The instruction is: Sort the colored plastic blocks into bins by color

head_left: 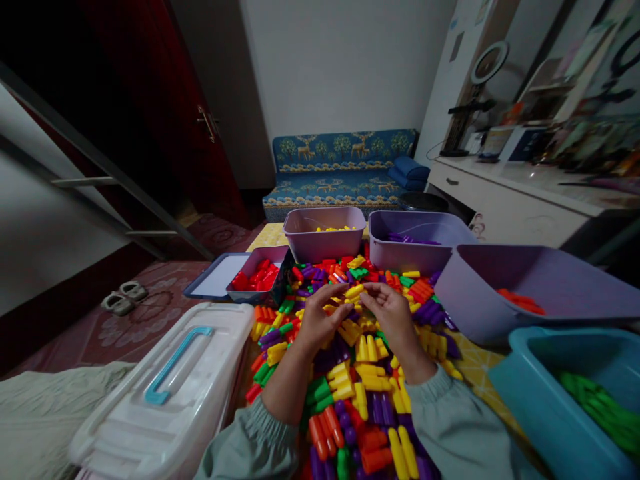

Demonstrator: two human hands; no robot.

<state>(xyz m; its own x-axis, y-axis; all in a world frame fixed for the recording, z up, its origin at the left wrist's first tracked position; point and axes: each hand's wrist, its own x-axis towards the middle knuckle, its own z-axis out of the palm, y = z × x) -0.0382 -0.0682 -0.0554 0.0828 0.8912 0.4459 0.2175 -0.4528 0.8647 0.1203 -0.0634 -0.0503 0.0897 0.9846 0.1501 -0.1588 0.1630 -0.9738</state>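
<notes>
Both hands are over a heap of plastic building pieces (373, 370) in yellow, red, orange, green and purple. Between my fingertips is a yellow building piece (355, 291), raised over the far part of the heap. My left hand (321, 315) pinches it from the left, index finger above and thumb below. From the right, my right hand (392, 313) grips its other end with bent fingers. The pieces look like short ribbed tubes, some joined side by side. Parts of the heap lie hidden under my hands and forearms.
Behind the heap stand a pink bin (325, 243) with yellow pieces and a purple bin (420, 257) with purple ones. A larger bin (480, 300) holds orange pieces, a blue tub (530, 380) green, a box (260, 299) red. A lidded case (165, 393) lies left.
</notes>
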